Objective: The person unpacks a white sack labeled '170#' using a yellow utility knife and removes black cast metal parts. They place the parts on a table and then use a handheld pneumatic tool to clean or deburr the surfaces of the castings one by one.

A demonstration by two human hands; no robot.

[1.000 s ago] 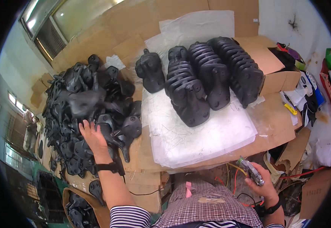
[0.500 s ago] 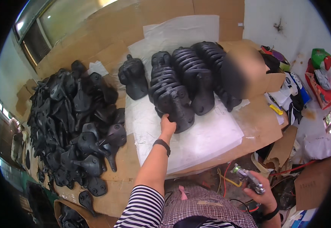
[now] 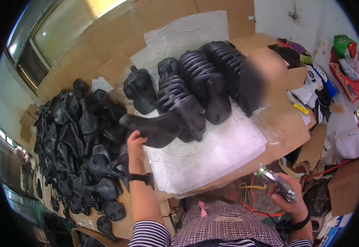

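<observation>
Black is being worn by a heap of parts stored left of the white sheet; above the sheet's left edge, a single black part is being gripped at its left end by the left hand, with its far end being overlapped in view by the nearest row, so contact cannot be told; a stiff, fairly light, perhaps slippery thing is seemingly being handled, best taken by its edge rather than its broad face; nested rows are being borne by the sheet's back part; off the sheet's near right corner, a metallic spray gun is being clasped by the right hand.
</observation>
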